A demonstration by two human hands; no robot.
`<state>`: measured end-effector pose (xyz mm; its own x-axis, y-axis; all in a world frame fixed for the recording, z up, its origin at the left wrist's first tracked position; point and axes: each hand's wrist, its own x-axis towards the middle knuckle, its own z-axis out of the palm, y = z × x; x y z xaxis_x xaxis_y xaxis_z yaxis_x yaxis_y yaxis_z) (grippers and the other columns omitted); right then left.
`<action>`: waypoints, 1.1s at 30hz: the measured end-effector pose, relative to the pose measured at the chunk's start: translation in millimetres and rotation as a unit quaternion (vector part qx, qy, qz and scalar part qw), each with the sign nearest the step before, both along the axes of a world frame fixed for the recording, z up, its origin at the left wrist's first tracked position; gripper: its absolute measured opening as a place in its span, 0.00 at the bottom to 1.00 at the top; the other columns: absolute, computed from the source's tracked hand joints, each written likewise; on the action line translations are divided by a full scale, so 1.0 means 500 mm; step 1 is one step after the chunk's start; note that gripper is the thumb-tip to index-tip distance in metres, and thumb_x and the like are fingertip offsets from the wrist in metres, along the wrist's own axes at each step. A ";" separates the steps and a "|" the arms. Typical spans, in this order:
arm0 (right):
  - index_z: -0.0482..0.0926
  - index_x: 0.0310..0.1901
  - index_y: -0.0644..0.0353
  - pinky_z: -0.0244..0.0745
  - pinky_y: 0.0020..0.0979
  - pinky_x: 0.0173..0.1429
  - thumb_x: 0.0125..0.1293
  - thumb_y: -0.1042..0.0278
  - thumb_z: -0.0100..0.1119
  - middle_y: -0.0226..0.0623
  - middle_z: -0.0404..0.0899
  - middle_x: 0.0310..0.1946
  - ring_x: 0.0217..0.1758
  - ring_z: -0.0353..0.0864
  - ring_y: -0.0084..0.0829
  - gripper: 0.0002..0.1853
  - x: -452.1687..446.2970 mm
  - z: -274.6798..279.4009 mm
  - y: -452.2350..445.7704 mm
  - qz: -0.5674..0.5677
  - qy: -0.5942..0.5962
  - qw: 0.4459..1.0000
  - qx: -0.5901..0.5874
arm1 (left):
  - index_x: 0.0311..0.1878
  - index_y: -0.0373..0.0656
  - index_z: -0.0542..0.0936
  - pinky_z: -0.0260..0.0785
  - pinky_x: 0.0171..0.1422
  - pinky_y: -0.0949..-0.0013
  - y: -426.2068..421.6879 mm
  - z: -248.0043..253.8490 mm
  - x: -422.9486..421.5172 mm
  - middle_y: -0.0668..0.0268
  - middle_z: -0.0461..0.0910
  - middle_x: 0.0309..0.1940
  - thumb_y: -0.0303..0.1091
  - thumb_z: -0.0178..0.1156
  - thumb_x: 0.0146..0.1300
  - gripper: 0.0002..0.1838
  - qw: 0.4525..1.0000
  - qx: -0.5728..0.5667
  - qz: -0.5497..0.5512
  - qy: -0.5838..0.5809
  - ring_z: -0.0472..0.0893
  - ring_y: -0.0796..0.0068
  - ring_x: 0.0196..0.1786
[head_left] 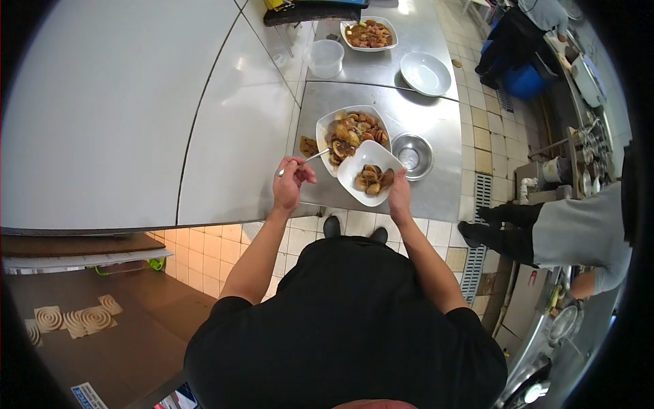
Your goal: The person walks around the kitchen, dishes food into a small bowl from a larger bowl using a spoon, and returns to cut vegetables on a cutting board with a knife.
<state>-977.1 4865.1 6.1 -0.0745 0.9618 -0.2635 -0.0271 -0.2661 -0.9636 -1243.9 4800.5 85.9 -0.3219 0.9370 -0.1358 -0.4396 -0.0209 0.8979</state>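
My left hand [291,180] is closed on the handle of a metal spoon [315,157]. The spoon's far end reaches into the clams [354,133] in a large white dish [325,127], where its bowl is hard to make out. My right hand [400,194] grips the right rim of a smaller white bowl [368,199], which overlaps the large dish's near edge. Several clams in brown sauce [373,178] lie in this smaller bowl. Just right of both stands a round metal bowl [413,157].
Farther back on the steel table [436,191] are a white dish of saucy food [370,35], a clear plastic tub [325,58] and a white bowl [426,73]. A white cabinet [238,116] borders the left. Two people [579,225] stand at the right-hand counter.
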 end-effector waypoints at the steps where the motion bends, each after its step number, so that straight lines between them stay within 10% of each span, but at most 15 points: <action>1: 0.71 0.55 0.69 0.63 0.30 0.60 0.74 0.40 0.31 0.42 0.76 0.50 0.53 0.71 0.31 0.34 -0.003 0.006 0.004 -0.003 -0.004 1.000 0.012 | 0.42 0.38 0.70 0.74 0.38 0.66 -0.006 0.014 0.009 0.58 0.77 0.28 0.35 0.43 0.70 0.11 1.000 0.000 -0.018 0.008 0.78 0.69 0.29; 6: 0.70 0.57 0.69 0.63 0.30 0.61 0.73 0.39 0.31 0.41 0.75 0.51 0.54 0.71 0.31 0.35 -0.027 0.018 0.025 0.000 0.041 0.999 0.015 | 0.42 0.35 0.74 0.73 0.38 0.69 -0.040 0.045 0.056 0.60 0.78 0.27 0.31 0.46 0.69 0.10 0.976 0.014 -0.091 0.195 0.79 0.68 0.31; 14: 0.67 0.59 0.69 0.63 0.28 0.61 0.73 0.40 0.33 0.38 0.73 0.54 0.55 0.70 0.27 0.35 -0.032 0.026 0.019 -0.005 0.097 0.995 0.023 | 0.41 0.35 0.78 0.73 0.40 0.71 -0.035 0.054 0.048 0.62 0.79 0.29 0.25 0.48 0.66 0.09 0.788 0.203 -0.099 0.574 0.79 0.74 0.32; 21: 0.68 0.59 0.68 0.63 0.29 0.61 0.72 0.38 0.33 0.38 0.74 0.54 0.56 0.70 0.27 0.36 0.000 0.002 0.001 -0.011 0.101 0.995 0.009 | 0.40 0.32 0.75 0.72 0.37 0.72 0.001 0.067 0.034 0.63 0.78 0.28 0.32 0.47 0.69 0.12 0.974 0.054 0.055 0.211 0.77 0.79 0.31; 25: 0.68 0.60 0.67 0.63 0.30 0.62 0.71 0.36 0.33 0.38 0.73 0.55 0.57 0.71 0.29 0.37 0.022 0.015 -0.020 -0.035 0.125 0.992 -0.004 | 0.41 0.38 0.74 0.72 0.33 0.67 0.035 0.041 0.019 0.62 0.76 0.22 0.34 0.43 0.71 0.11 0.909 -0.038 0.033 0.414 0.77 0.72 0.25; 28: 0.68 0.59 0.66 0.63 0.30 0.62 0.71 0.36 0.32 0.39 0.74 0.55 0.57 0.71 0.30 0.37 0.036 0.021 -0.036 -0.067 0.106 0.992 -0.006 | 0.40 0.41 0.75 0.71 0.32 0.61 0.048 0.016 0.035 0.59 0.77 0.21 0.33 0.45 0.68 0.10 0.745 -0.032 0.020 0.665 0.79 0.62 0.24; 31: 0.69 0.59 0.66 0.64 0.30 0.62 0.71 0.36 0.32 0.39 0.74 0.54 0.56 0.72 0.30 0.37 0.066 -0.004 -0.045 -0.067 0.088 0.994 -0.011 | 0.38 0.43 0.73 0.68 0.34 0.47 0.052 -0.004 0.055 0.48 0.78 0.28 0.35 0.46 0.66 0.08 0.726 -0.074 -0.043 0.682 0.77 0.43 0.31; 33: 0.69 0.58 0.67 0.64 0.30 0.61 0.71 0.35 0.32 0.39 0.75 0.53 0.55 0.72 0.30 0.37 0.080 -0.016 -0.052 -0.063 0.084 0.994 -0.015 | 0.41 0.42 0.73 0.70 0.32 0.57 0.053 -0.048 0.046 0.54 0.78 0.24 0.34 0.44 0.68 0.10 0.777 -0.091 -0.015 0.623 0.79 0.54 0.26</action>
<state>-936.9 4839.3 -2.0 0.0012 0.9581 -0.2863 -0.2226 -0.2789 -0.9342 -1220.8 4827.1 62.0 -0.2879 0.9484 0.1331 0.7751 0.1491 0.6140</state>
